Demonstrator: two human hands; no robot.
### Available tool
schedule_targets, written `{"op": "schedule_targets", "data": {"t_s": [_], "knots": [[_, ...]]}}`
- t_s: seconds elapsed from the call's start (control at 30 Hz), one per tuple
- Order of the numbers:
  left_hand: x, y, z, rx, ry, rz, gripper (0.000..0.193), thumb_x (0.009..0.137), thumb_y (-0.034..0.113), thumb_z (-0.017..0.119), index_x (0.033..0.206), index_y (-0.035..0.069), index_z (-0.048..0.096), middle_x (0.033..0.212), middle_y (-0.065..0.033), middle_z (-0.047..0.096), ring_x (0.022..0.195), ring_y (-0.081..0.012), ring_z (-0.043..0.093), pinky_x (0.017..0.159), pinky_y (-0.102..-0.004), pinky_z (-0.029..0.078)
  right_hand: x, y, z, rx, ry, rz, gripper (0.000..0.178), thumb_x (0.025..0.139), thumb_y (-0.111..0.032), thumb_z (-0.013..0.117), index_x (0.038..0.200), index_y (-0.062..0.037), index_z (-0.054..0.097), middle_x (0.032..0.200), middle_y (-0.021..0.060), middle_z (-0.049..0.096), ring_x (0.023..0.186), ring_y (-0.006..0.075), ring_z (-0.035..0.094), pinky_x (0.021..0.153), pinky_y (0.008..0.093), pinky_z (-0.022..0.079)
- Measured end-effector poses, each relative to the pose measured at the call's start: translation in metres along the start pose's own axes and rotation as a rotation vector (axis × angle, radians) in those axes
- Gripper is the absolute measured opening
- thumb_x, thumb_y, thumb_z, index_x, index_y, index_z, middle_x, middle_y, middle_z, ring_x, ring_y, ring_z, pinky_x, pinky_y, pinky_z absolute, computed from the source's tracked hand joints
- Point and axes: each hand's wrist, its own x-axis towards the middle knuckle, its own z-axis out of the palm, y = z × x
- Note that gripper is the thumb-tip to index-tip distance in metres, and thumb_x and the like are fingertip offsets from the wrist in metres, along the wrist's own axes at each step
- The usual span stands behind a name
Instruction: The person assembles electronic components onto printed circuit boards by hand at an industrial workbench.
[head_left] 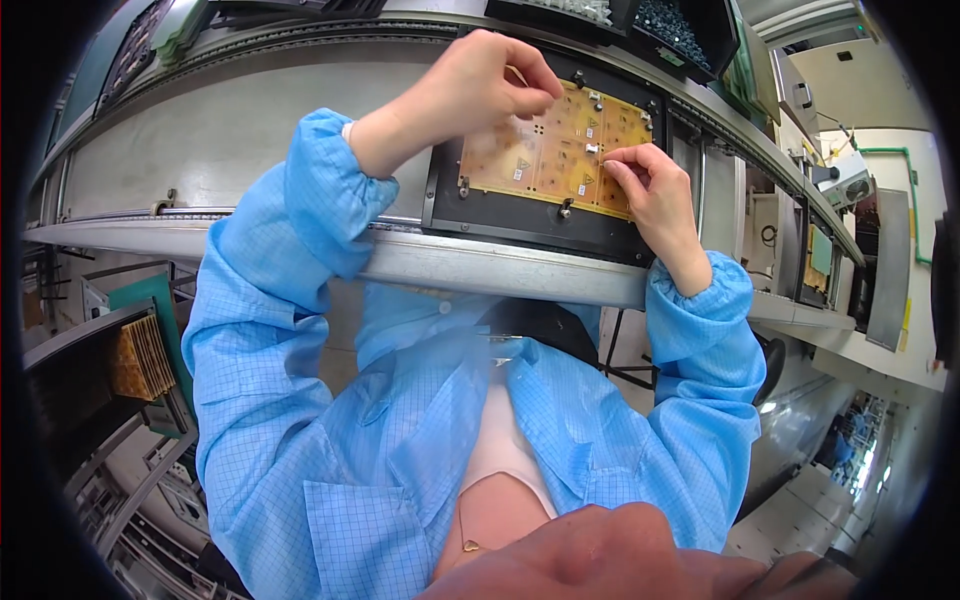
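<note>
A yellow-brown panel of circuit boards (pixel 490 170) lies in a black carrier frame (pixel 490 222), with small clamps around its border. My left hand (pixel 495 85) hovers above the panel's far left part, its fingertips pinched together; whatever may be between them is too small to tell. On the right, my right hand (pixel 655 190) reaches over the panel with thumb and forefinger nearly together at its surface. Just left of those fingertips a small white component (pixel 593 148) sits on the board. Anything inside the right pinch is too small to make out.
The carrier rests between conveyor rails, behind a metal front rail (pixel 500 268). At the far side stand a black bin of white parts (pixel 590 8) and a black bin of dark bluish parts (pixel 672 35). Stacked brown boards (pixel 142 358) sit in a rack at lower left.
</note>
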Motion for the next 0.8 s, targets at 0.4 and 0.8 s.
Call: {"op": "schedule_targets", "data": {"t_s": [0.4,0.8], "knots": [[-0.003,-0.006,-0.008,0.012,0.062,0.089,0.018,0.090,0.011,0.071,0.104,0.001,0.074,0.091,-0.0059,0.072,0.086,-0.0113,0.068,0.080,-0.0251,0.056,0.003,-0.011,-0.006,-0.165,0.018,-0.057,0.013,0.091,-0.009,0.070,0.098,0.0012,0.073,0.087,0.0113,0.069,0.074,0.0168,0.067,0.070,0.0283,0.053],[-0.007,0.000,-0.007,-0.122,0.081,-0.027,0.019,0.092,0.020,0.073,0.095,0.001,0.074,0.072,-0.0016,0.067,0.062,-0.0064,0.060,0.057,-0.0208,0.049,0.001,-0.017,0.006,-0.416,0.147,-0.149,0.014,0.088,-0.013,0.073,0.096,-0.0008,0.074,0.085,0.0132,0.070,0.069,0.0228,0.068,0.066,0.0312,0.053]]}}
